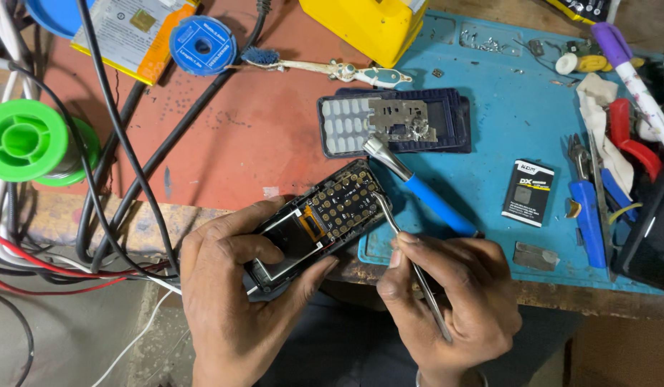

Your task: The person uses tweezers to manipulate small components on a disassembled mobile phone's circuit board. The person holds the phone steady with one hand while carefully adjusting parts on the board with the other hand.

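My left hand grips an opened small mobile phone, its bare keypad contacts and dark screen facing up. My right hand holds metal tweezers whose tips touch the phone's upper right edge by the keypad contacts. Just beyond lies the phone's dark front cover with its pale keypad and a metal plate on it. A blue-handled screwdriver lies on the blue mat, its metal end near the phone's top.
A small black battery lies on the mat to the right. Pliers, cutters and cloth crowd the right edge. A green solder spool and black cables lie left. A yellow box and a brush sit behind.
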